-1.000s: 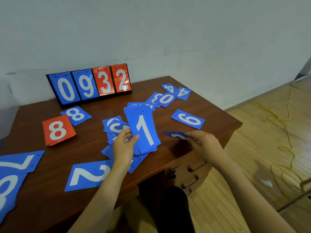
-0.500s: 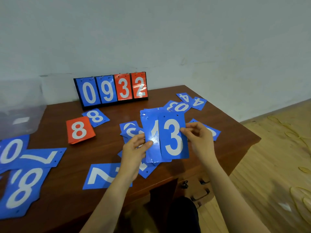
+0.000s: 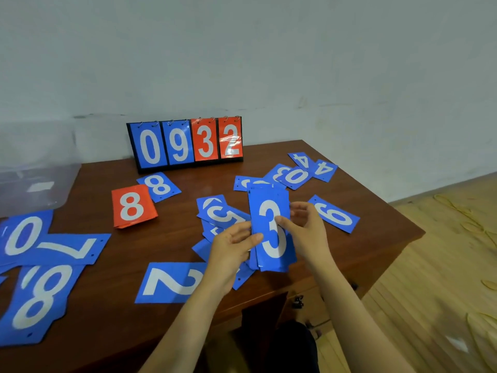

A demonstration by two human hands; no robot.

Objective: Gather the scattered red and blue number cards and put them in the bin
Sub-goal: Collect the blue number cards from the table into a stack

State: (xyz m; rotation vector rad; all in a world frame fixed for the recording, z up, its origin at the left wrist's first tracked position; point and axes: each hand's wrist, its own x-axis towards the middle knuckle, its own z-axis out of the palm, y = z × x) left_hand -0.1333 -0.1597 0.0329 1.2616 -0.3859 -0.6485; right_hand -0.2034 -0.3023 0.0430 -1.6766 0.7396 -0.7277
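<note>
A stack of blue cards [image 3: 271,211] with a white 3 on top stands upright above the table's front middle. My left hand [image 3: 231,246] holds its left edge with the thumb on the face, and my right hand [image 3: 306,232] pinches its right edge. Loose blue cards lie around: a 2 [image 3: 166,282], a 6 [image 3: 334,214], a 5 [image 3: 217,212], an 8 [image 3: 158,185], a 0 [image 3: 295,176] and two 4s [image 3: 324,169]. A red 8 [image 3: 133,205] lies at left of middle. The clear plastic bin [image 3: 35,184] sits at the far left.
A black flip scoreboard [image 3: 185,144] reading 0932 stands at the table's back edge by the wall. Large blue 0, 7 and 8 cards [image 3: 43,265] crowd the near left. The brown table [image 3: 382,238] ends at right over a wooden floor with yellow cord.
My right hand slid the 3 card over the 1 so it squares up on top of the stack held in my left hand. The view shifted right and slightly closer.
</note>
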